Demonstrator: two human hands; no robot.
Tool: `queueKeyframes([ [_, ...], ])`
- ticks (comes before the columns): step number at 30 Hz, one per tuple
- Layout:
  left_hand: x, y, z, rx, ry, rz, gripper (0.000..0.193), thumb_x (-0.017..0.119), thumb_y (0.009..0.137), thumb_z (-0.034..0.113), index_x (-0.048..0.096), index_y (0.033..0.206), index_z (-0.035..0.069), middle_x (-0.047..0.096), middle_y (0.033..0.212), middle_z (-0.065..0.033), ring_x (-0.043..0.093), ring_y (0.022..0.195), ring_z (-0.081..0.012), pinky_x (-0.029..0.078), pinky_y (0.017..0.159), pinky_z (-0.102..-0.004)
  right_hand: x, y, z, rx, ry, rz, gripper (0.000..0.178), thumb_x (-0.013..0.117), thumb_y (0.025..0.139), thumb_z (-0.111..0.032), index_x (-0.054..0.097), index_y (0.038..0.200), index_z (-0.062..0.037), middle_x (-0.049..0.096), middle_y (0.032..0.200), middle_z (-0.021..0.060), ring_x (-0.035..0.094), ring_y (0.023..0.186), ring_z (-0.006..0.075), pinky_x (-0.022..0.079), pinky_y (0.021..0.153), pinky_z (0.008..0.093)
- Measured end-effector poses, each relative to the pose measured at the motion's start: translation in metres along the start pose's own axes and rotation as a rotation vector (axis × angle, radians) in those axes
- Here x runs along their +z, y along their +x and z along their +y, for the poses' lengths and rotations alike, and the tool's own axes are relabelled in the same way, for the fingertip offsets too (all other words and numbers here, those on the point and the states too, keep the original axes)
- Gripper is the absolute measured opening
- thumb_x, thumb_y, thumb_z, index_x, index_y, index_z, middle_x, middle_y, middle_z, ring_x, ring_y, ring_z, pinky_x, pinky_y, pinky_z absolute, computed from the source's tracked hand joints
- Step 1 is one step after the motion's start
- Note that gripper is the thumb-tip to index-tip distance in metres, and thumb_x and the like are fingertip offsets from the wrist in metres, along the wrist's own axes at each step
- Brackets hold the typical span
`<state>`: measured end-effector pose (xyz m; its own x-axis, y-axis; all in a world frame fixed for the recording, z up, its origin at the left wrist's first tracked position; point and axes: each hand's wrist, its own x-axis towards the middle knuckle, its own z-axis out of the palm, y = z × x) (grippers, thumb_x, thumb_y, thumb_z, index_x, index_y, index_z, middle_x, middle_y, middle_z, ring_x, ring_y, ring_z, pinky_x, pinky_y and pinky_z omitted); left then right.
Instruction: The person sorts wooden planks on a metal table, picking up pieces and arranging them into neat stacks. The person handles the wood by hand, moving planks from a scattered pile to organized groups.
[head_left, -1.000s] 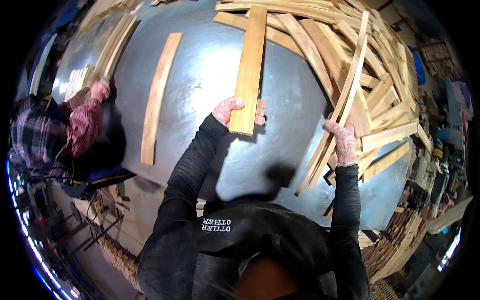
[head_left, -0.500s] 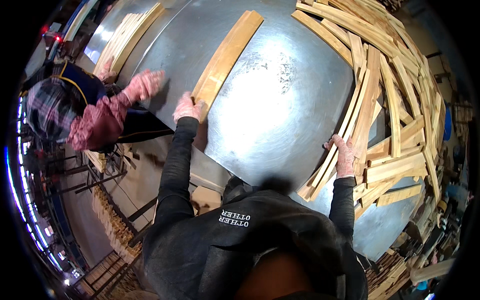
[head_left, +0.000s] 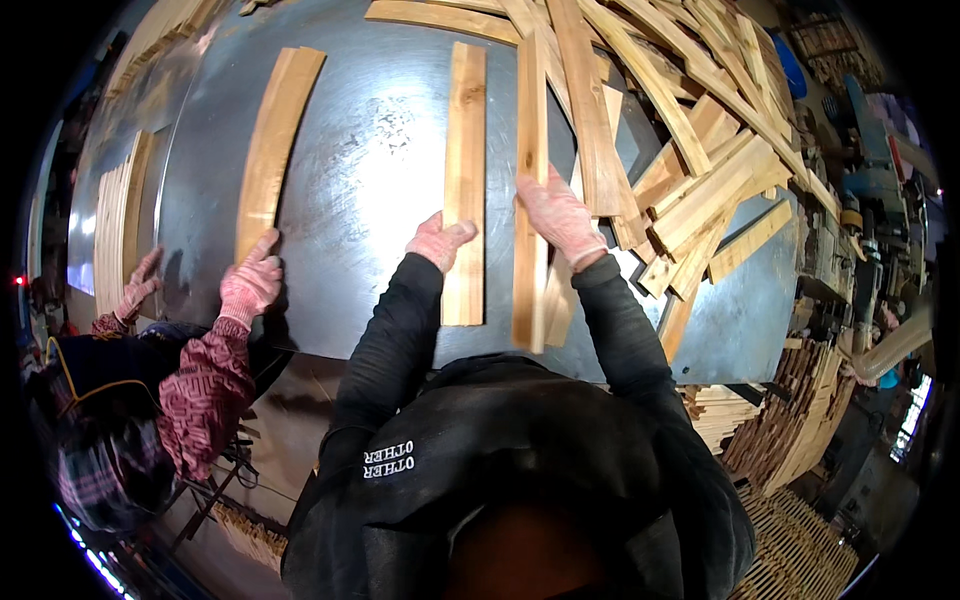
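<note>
Pale pink work gloves cover both my hands. My left hand (head_left: pixel 440 240) is closed on the left edge of a wooden slat (head_left: pixel 465 130), its thumb lying across the face. This slat stands lengthwise before me on a shiny metal table (head_left: pixel 375 200). Just to its right, my right hand (head_left: pixel 562 215) grips a second wooden slat (head_left: pixel 530 270), roughly parallel to the first and slightly tilted, with its narrow side showing. The fingers of the right hand are partly hidden behind that slat.
A co-worker's gloved hand (head_left: pixel 250 280) touches another slat (head_left: pixel 280 130) on the left. Beyond it lies a row of slats (head_left: pixel 115 220). A loose heap of wooden slats (head_left: pixel 700 200) covers the table's right side. Stacked wood (head_left: pixel 785 430) stands below at right.
My view has turned to the right. My left hand has left the left slat, which the co-worker now touches, and holds another. My right hand has brought a slat in from the heap.
</note>
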<state>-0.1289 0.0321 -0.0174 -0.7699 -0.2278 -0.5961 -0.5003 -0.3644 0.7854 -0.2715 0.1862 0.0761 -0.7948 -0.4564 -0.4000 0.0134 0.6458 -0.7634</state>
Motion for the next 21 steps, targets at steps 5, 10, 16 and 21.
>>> queueKeyframes([
  [5,0.011,-0.012,-0.024,-0.012,-0.221,-0.007,0.068,0.072,0.089,0.037,0.048,0.137,-0.004,0.062,0.118,-0.0097,0.056,0.109,-0.02,0.041,0.1,-0.0326,0.011,0.018,-0.013,-0.161,-0.769,0.028,0.094,0.053,0.087,-0.064,0.026,0.152,-0.0017,0.053,0.135,0.0274,0.054,0.122,0.0412,0.041,0.104,0.0462],
  [10,0.027,0.002,-0.04,-0.014,-0.179,0.13,0.076,0.076,0.081,0.04,0.047,0.132,-0.009,0.059,0.123,-0.013,0.051,0.117,-0.0227,0.033,0.109,-0.0384,-0.044,0.039,0.044,0.055,-0.757,0.547,0.09,0.071,0.081,-0.044,0.032,0.148,-0.001,0.044,0.143,0.0276,0.049,0.127,0.0426,0.042,0.105,0.0481],
  [16,0.052,0.003,-0.021,-0.107,-0.472,0.159,0.091,0.075,0.084,0.042,0.032,0.145,-0.009,0.049,0.14,-0.0197,0.043,0.134,-0.0283,0.035,0.111,-0.042,-0.012,-0.058,0.045,-0.122,-0.519,0.287,0.087,0.069,0.082,-0.044,0.033,0.146,0.0032,0.054,0.128,0.0284,0.058,0.116,0.0372,0.051,0.093,0.0442],
  [21,0.066,-0.006,-0.014,-0.145,-0.746,-0.003,0.055,0.077,0.085,0.026,0.057,0.129,0.0,0.064,0.119,-0.012,0.059,0.113,-0.0263,0.046,0.104,-0.045,0.027,-0.127,0.078,-0.436,-0.508,0.081,0.082,0.064,0.085,-0.05,0.039,0.143,0.0026,0.057,0.126,0.0273,0.061,0.11,0.0383,0.049,0.095,0.0461],
])
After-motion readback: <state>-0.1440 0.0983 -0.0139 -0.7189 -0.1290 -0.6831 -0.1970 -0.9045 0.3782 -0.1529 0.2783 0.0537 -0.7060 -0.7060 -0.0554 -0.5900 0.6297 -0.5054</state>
